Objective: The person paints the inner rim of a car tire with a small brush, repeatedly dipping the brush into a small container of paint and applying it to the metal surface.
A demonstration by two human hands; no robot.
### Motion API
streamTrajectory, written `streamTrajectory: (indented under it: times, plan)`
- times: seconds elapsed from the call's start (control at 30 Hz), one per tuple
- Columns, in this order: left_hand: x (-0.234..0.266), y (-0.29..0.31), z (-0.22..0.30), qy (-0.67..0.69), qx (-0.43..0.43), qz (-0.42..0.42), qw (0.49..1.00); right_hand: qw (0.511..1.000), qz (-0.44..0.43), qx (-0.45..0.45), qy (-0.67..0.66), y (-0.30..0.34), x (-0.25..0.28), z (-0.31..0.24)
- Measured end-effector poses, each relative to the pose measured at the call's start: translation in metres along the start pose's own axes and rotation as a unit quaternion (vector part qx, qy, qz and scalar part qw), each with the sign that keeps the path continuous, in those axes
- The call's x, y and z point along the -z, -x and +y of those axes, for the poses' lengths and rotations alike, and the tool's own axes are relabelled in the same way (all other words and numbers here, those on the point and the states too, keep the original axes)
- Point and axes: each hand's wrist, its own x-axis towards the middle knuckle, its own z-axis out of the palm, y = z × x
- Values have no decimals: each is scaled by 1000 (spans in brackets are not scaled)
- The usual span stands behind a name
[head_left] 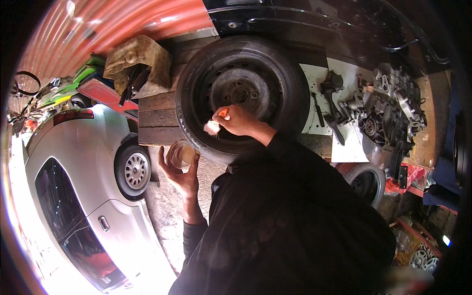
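Note:
A black tyre on a steel wheel (239,93) lies flat on a wooden bench. Over its near side my right hand (236,121) is closed round a small brush (212,128) with an orange handle and pale bristles. The bristles are at the tyre's sidewall; whether they touch it I cannot tell. Just off the tyre's near left edge, my left hand (182,177) has its fingers and thumb round a see-through cup (181,155). What is in the cup is hard to make out.
A grimy box (138,64) stands at the bench's far left. To the right are hand tools (330,105) on a white board and a greasy engine (388,118). Another wheel (364,183) sits below them. A silver car (91,182) is parked on the left.

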Motion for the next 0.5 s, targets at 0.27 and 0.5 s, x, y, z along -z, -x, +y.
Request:
streamTrajectory:
  times: [0.27, 0.5]
  plan:
    - [6, 3, 2, -45, -17, 42, 998, 995, -60, -34, 78, 2, 35, -15]
    - [12, 9, 6, -35, -21, 78, 996, 996, -32, 84, -20, 10, -15, -12]
